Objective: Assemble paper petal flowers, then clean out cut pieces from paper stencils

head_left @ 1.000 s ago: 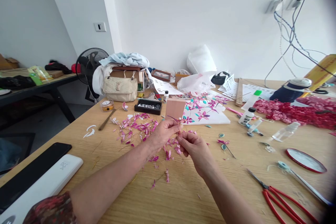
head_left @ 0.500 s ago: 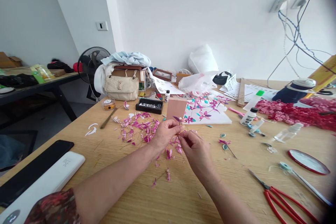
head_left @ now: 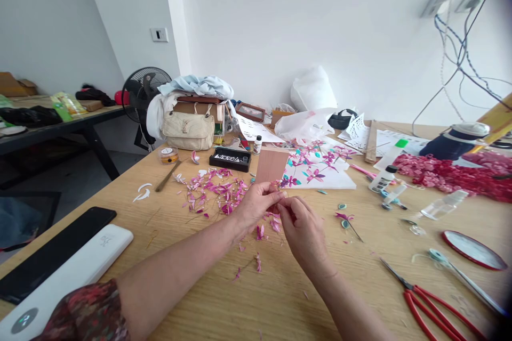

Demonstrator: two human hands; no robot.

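Observation:
My left hand [head_left: 258, 202] is closed in a pinch on a small pink flower piece [head_left: 276, 185], which shows just above its fingertips. Fingers of my right hand [head_left: 302, 224] are pressed together against the left fingertips; what they hold is too small to make out. Behind the hands stands a pinkish wooden block [head_left: 271, 165]. Loose magenta petals [head_left: 218, 192] are scattered to the left of the hands. On a white sheet [head_left: 340, 180] to the right lie several pink and teal flowers [head_left: 314, 175] on thin stems.
Red-handled scissors [head_left: 428, 298], a red-rimmed dish [head_left: 474, 250] and small bottles [head_left: 383, 178] are on the right. At the left lie a black phone [head_left: 60, 250] and a white power bank [head_left: 76, 277]. Farther back are a black tray [head_left: 230, 160] and a beige bag [head_left: 189, 130].
The view has shifted slightly. Both hands have come closer together at the fingertips, and the dark purple petal that stuck up above the left fingers no longer shows there.

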